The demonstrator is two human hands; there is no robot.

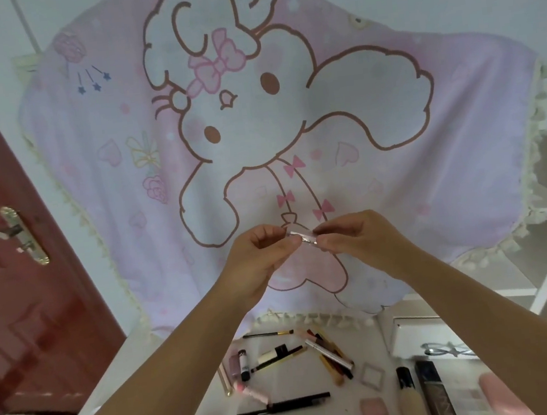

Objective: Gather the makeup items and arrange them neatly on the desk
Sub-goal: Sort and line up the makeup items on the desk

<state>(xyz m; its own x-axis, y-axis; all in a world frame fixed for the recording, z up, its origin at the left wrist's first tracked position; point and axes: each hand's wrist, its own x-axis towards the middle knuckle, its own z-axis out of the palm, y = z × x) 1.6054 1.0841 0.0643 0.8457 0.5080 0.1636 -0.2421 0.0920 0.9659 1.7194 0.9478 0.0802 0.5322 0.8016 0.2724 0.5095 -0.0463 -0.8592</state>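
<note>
My left hand and right hand each pinch an end of a small lip-gloss tube, raised off the desk; probably to check its cap.

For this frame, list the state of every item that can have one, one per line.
Left hand: raised, pinching one end of the small tube.
Right hand: raised, pinching the other end.
Small tube: held level in the air above the desk.
Black pencil: lying flat on the desk.
Foundation bottle: lying down, capped.
Door: whether latched is unclear.
</note>
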